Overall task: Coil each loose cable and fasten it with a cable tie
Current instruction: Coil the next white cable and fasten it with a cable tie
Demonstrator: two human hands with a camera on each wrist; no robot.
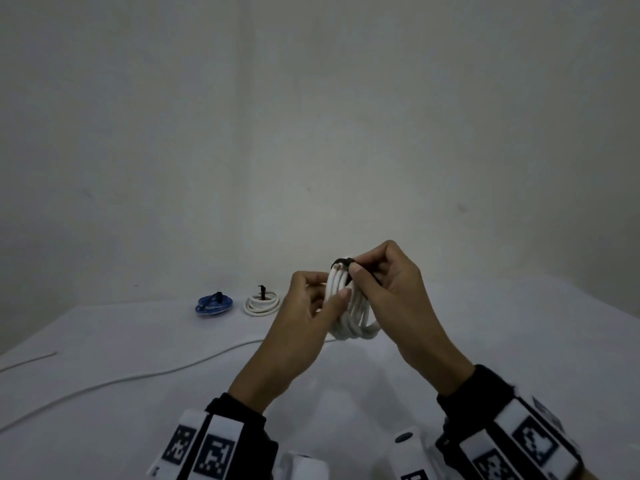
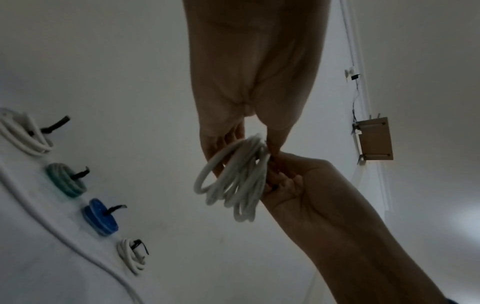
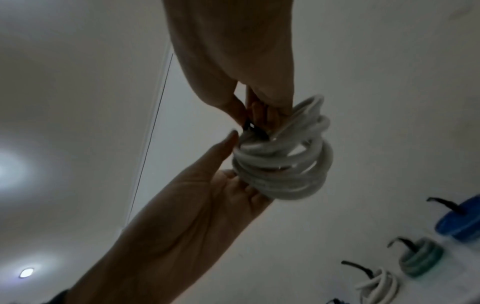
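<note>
Two hands hold one white coil [image 1: 349, 306] up in the air above the worktop [image 1: 138, 393], near the middle of the head view. The left hand [image 1: 311, 306] has its grip closed round the side of the coil, thumb in front and fingers behind. The right hand [image 1: 384, 282] pinches the black cable tie [image 1: 343, 262], which goes over the top of the loops. The tie looks wrapped but maybe not pulled tight yet. If the left hand lets go too soon, the loops could spring apart and slide out, because they already fan out at the bottom. If the right hand slips, the tie could come loose. The coil stands up on its edge, with its long way going up and down, and its flat face turned to the person's left. Farther back on the worktop lie a blue coil [image 1: 214, 304] and a small white coil [image 1: 262, 304], each with a black tie on it. The left wrist view also shows a green coil [image 2: 66, 181] beside them. One loose white cable [image 1: 121, 377] lies long across the worktop, not yet coiled.
</note>
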